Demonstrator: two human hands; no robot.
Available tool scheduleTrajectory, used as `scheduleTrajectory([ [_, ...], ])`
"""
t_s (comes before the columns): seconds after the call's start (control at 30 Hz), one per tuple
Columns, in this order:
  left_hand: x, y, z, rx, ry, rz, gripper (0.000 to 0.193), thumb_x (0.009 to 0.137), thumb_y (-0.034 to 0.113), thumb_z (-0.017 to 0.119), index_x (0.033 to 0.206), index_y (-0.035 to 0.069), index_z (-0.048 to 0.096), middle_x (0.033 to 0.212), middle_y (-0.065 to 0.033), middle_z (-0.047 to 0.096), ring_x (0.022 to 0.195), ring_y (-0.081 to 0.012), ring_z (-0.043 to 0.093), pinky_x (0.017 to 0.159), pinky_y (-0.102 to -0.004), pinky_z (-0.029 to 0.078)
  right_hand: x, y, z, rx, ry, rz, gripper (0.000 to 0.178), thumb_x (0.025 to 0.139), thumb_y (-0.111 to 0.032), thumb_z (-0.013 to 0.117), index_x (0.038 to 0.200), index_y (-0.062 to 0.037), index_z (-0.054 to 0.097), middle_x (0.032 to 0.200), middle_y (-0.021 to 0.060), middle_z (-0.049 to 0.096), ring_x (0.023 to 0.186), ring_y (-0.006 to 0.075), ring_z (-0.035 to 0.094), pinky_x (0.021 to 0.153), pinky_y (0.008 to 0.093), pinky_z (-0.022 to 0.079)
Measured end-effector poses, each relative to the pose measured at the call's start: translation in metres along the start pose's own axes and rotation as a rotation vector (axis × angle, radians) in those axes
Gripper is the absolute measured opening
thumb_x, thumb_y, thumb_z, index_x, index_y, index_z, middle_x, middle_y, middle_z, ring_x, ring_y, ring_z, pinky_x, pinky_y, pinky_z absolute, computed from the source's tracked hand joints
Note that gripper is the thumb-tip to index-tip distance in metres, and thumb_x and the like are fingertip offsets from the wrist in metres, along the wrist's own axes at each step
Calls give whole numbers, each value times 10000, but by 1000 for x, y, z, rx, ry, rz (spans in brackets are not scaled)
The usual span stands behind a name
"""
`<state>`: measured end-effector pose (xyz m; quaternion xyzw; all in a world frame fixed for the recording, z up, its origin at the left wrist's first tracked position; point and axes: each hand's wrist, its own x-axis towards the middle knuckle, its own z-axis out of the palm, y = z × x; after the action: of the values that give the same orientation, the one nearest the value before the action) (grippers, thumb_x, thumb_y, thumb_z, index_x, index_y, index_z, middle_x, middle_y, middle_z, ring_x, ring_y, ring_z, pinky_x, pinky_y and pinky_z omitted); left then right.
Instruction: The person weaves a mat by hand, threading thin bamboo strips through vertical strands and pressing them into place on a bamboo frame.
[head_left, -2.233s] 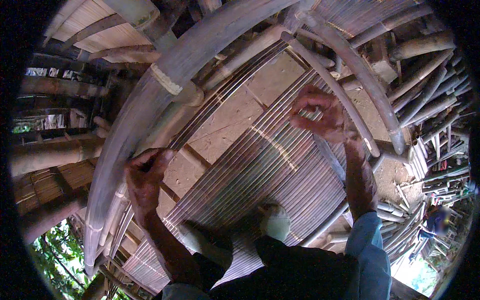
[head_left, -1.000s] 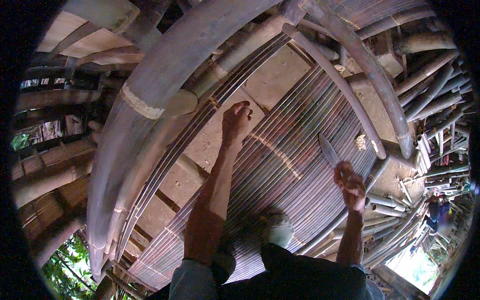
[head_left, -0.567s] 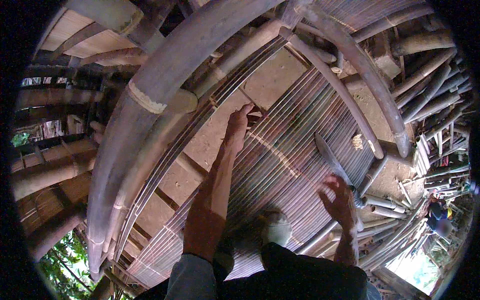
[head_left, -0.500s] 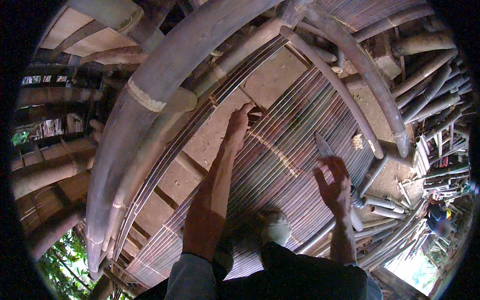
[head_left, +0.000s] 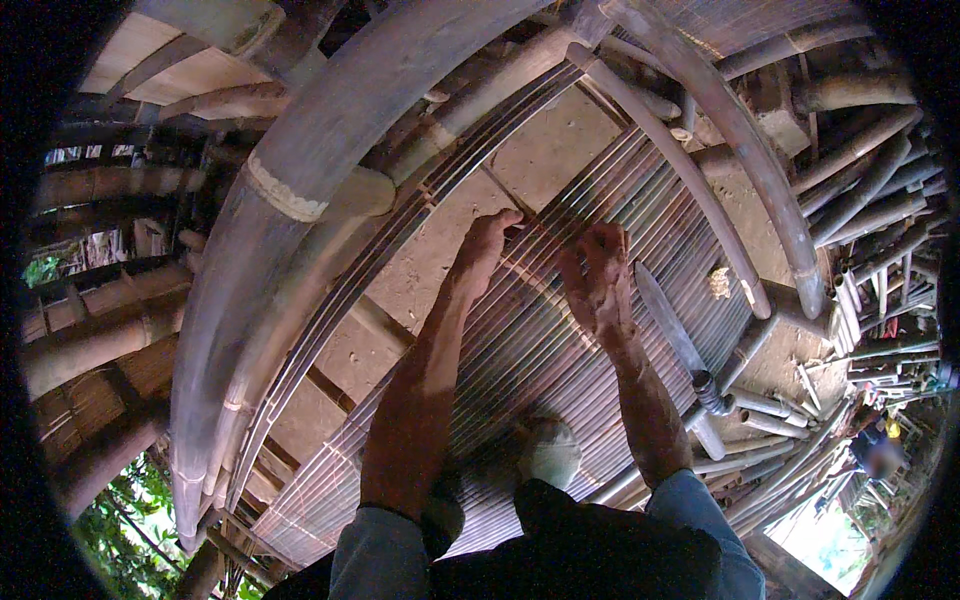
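Slat panel (head_left: pixel 600 420), biggest thing here, runs diag. under the person & fwd of them: thin dark bamboo slats set side by side. Thick bamboo pole (head_left: pixel 245 265) = L of panel, roughly parallel. Pole pile (head_left: pixel 875 190) well off to R of panel. Bare ground strip (head_left: pixel 410 270) shows btwn panel's L edge & a set of thin strips (head_left: pixel 500 135) by the pole. Person in dark clothes (head_left: pixel 878 445), blurred, far R of panel.

Progress, my read: most of panel's width looks laid; slats close together toward its R, more gaps toward its L. Pale tie (head_left: pixel 540 285) crosses part of it, approx. mid-panel. The gap on panel's L has no slats over it; can't tell if that's meant to be filled.

Knife (head_left: pixel 670 320), dark grip, lies on panel R of the hands, not held; grip end at panel's R edge. L hand (head_left: pixel 490 240) at panel's L edge, fingers curled in, prob. on outermost slat, grip unclear. R hand (head_left: pixel 600 275) over panel nr the tie, fingers half bent; can't tell if it has hold of anything. Sm. pale bunch (head_left: pixel 720 283) nr panel's R edge.

Labels/brands/writing: none legible.
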<state>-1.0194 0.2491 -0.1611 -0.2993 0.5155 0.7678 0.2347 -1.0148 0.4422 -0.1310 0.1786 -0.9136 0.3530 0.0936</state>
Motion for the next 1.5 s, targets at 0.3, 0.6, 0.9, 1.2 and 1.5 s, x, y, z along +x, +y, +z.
scheduleTrajectory([
  [0.3, -6, -7, -11, 246, -31, 192, 349, 954, 355, 601, 1007, 28, 711, 945, -50, 717, 856, -167, 637, 821, -329, 490, 48, -8, -25, 1156, -216, 547, 337, 1031, -228, 437, 779, -34, 547, 1168, 193, 672, 1232, 293, 561, 1103, 427, 371],
  [0.6, -15, -19, -2, 789, 164, 596, 334, 986, 347, 535, 943, 87, 741, 783, -168, 708, 659, -210, 659, 636, -378, 502, 64, -35, -23, 1379, 100, 888, 370, 1000, -164, 513, 655, -143, 381, 610, -34, 322, 581, 107, 329, 752, 336, 456],
  [0.9, -5, -29, -13, 964, 154, 640, 238, 979, 222, 544, 963, 47, 705, 903, -206, 698, 775, -336, 697, 674, -420, 536, -34, -47, -10, 1376, 85, 644, 280, 914, -83, 636, 662, -70, 514, 713, 24, 507, 664, 147, 474, 631, 310, 431],
  [1.2, -15, -27, -3, 534, 311, 760, 286, 967, 226, 611, 840, -27, 656, 714, -94, 646, 642, -134, 560, 620, -309, 454, -71, -63, -27, 710, -325, 5, 294, 854, -132, 715, 663, -22, 522, 788, 105, 535, 726, 287, 504, 634, 449, 376],
  [1.5, -46, -20, -22, 887, 241, 849, 216, 902, 210, 680, 946, 0, 648, 794, -82, 651, 716, -173, 607, 678, -320, 504, -126, -45, -102, 159, -297, -88, 199, 786, -192, 790, 947, -98, 720, 1199, 116, 619, 1040, 271, 642, 897, 409, 520],
])
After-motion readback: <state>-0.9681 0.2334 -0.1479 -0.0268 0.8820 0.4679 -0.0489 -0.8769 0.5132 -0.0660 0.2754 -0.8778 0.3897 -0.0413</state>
